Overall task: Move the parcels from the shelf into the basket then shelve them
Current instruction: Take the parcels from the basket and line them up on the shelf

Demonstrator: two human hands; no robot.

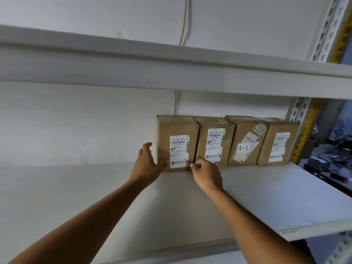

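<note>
Four parcels are standing in a row at the back of the shelf, against the wall; each one is upright, its long axis vertical, and its labelled face is pointing out toward the person. The first parcel is standing at the left end of the row; the second parcel is touching it on the right; the third parcel is carrying a tilted "A-1" label and is leaning a little; the fourth parcel is standing at the right end, near the post. The left hand is spread wide, its thumb lying on the lower front of the first parcel and its fingers reaching along the left side; the right hand is narrow, fingers curled, fingertips touching the lower edge where the first and second parcels are meeting; it is not gripping anything that I can see.
</note>
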